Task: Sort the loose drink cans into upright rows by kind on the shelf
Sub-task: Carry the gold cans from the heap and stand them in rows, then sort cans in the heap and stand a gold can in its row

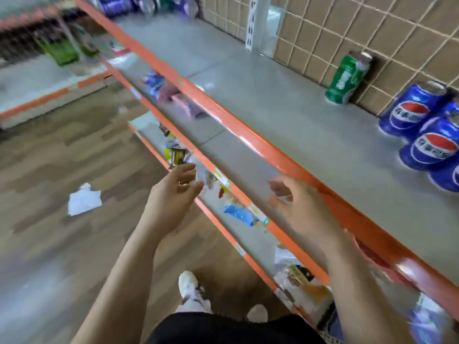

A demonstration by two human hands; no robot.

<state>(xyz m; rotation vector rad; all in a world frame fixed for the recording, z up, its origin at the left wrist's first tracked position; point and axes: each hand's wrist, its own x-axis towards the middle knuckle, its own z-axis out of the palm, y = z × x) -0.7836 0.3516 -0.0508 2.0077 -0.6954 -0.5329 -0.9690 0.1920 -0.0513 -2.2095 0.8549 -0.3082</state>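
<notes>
One green can (pixel 345 80) stands upright against the tiled wall on the grey top shelf (pixel 285 115). Right of it, several blue cans (pixel 409 112) stand upright in a row running toward me. More blue cans (pixel 116 4) lie blurred at the shelf's far left end. My left hand (pixel 173 192) hangs in front of the lower shelves, fingers relaxed, holding nothing. My right hand (pixel 295 202) hovers just in front of the top shelf's orange edge (pixel 236 130), fingers loosely curled and empty.
Lower shelves (pixel 206 142) hold snack packets. A white crumpled paper (pixel 83 201) lies on the wooden floor to the left. My white shoe (pixel 190 286) shows below. Another shelf unit with green items (pixel 59 50) stands at the far left.
</notes>
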